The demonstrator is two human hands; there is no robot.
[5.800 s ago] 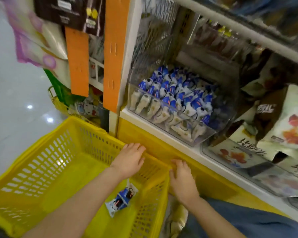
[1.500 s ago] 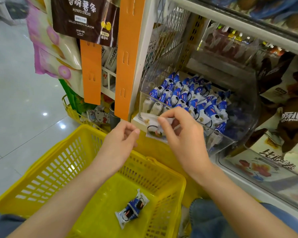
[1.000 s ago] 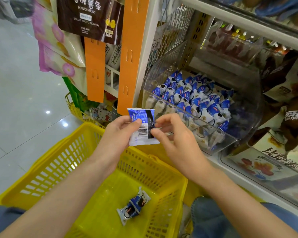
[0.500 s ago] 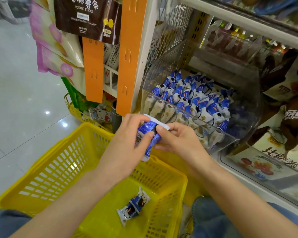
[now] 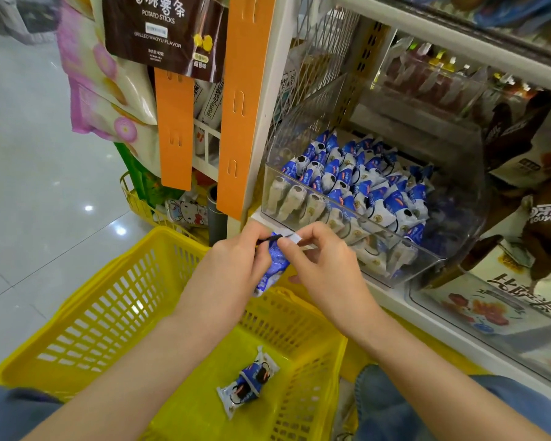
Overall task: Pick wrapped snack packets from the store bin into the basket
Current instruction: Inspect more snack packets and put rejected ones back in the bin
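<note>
Two hands are seen in the head view, brought close together above the far rim of a yellow basket [image 5: 109,313]. One blue-and-white snack packet [image 5: 275,265] is held between them. The grip of the left hand [image 5: 233,265] is closed round the upper part of this packet, with the fingers curled over it. The grip of the right hand [image 5: 325,268] is pinched on the packet's white top edge, between thumb and forefinger. The packet is held roughly upright, slightly tilted, with its lower end hanging just over the basket's far wall.

A second packet [image 5: 247,383] of the same kind is seen lying flat on the basket floor, near the right wall and well apart from the hands.

Just behind the hands, a clear plastic bin [image 5: 458,198] is set on a white shelf [image 5: 411,310]. Many more packets [image 5: 363,179] are packed inside it in tilted rows, some pressed against the front wall. Larger snack bags [image 5: 490,300] are stacked to the right of the bin, on the same shelf.

To the left of the shelf, two orange strips [image 5: 239,106] are hung, with a brown bag of potato sticks [image 5: 166,30] above them. A pale tiled floor [image 5: 29,186] is seen beyond the basket. A knee in blue denim [image 5: 395,405] is seen just beside the basket's right wall.
</note>
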